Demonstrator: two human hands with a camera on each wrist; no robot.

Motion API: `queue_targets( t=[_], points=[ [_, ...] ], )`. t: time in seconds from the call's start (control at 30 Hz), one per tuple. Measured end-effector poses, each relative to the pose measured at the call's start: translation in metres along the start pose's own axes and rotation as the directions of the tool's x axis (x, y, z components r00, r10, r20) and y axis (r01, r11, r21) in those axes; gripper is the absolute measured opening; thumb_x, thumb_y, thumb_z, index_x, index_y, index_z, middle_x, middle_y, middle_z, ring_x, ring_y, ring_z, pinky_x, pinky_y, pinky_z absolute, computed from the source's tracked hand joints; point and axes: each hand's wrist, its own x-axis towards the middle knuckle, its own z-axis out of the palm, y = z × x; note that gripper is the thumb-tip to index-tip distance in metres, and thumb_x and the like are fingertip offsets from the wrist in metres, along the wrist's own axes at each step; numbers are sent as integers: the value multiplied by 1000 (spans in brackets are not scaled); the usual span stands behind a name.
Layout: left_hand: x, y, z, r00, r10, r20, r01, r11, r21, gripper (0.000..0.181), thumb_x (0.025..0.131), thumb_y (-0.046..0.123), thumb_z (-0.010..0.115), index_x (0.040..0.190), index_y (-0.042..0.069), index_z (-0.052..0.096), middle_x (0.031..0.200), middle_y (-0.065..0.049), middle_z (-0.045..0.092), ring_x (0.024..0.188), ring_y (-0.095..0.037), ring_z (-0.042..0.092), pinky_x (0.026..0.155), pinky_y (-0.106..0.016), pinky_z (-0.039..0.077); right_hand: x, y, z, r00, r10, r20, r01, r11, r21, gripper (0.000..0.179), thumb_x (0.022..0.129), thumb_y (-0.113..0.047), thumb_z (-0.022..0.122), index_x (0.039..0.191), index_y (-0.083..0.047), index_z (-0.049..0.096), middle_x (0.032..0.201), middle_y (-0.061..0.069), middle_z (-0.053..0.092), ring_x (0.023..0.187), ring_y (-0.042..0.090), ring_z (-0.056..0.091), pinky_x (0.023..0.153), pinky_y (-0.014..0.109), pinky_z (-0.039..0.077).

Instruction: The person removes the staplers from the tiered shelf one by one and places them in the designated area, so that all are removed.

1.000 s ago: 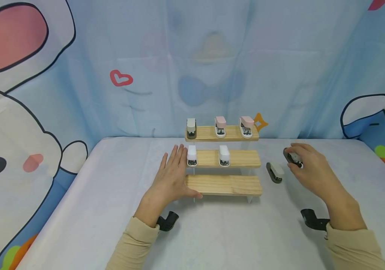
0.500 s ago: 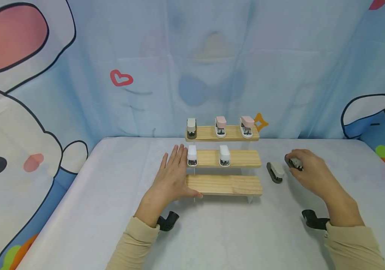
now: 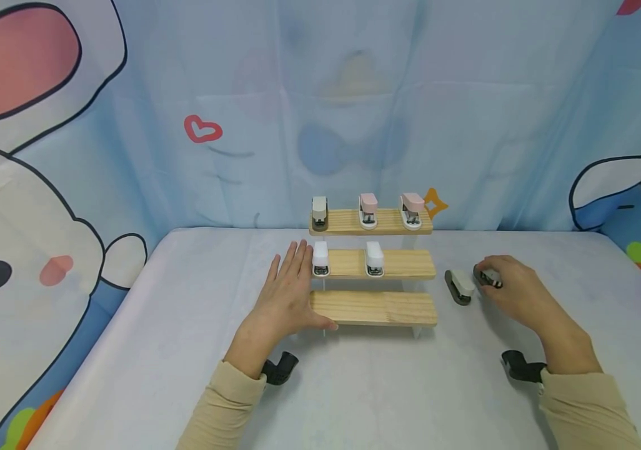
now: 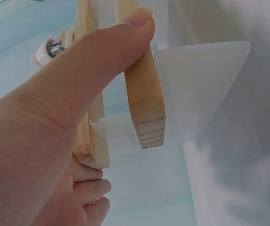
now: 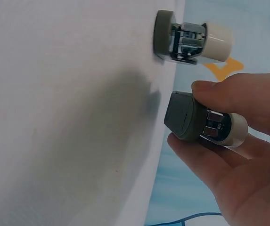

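Note:
My left hand (image 3: pixel 283 297) rests against the left end of a three-tier wooden display shelf (image 3: pixel 373 308), fingers straight. Its thumb (image 4: pixel 135 21) lies on the front of the lowest board in the left wrist view. To the right of the shelf, my right hand (image 3: pixel 520 287) pinches a small stapler (image 5: pixel 186 116) with a dark grey-green base and a whitish top. In the right wrist view this stapler is held tilted, a shadow on the cloth beside it. A matching stapler (image 3: pixel 459 287) lies on the table between the held one and the shelf.
On the top board stand a white-and-dark stapler (image 3: pixel 319 214) and two pink staplers (image 3: pixel 368 210). The middle board bears two white staplers (image 3: pixel 374 259). Clear supports (image 4: pixel 200 84) carry the boards. A printed blue curtain (image 3: pixel 242 175) hangs behind the white table cloth (image 3: pixel 377 394).
My right hand has shifted slightly toward me and lower with the stapler, coming nearer the level of the one on the table. The left hand keeps its place on the shelf.

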Motion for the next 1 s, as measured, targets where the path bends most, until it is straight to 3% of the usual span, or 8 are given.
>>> queue_targets(
  t=[0.3,0.7,1.0],
  points=[
    [1,0,1,1000,0,-2,-1,1000,-17,140,62,62,87,159,2,6,168,-15,4,156,-28,0,126,-51,5,1,1,5,998,44,43,-45,999,17,36,88,3,59,122,11,55,137,40,40,127,60,36,98,70,37],
    [2,0,0,1000,-12,11,12,1000,-17,141,62,62,87,159,3,5,168,-14,4,156,-29,0,126,-50,5,1,1,5,997,30,73,-30,1000,8,36,89,3,57,123,13,56,137,40,42,128,60,36,100,71,37],
    [1,0,1,1000,-8,7,8,1000,-22,140,62,62,87,159,2,6,168,-13,2,156,-28,-1,126,-50,5,-2,-6,-3,996,51,71,-52,999,13,38,96,-8,53,130,9,52,141,40,37,127,59,38,99,71,38]
  ],
)
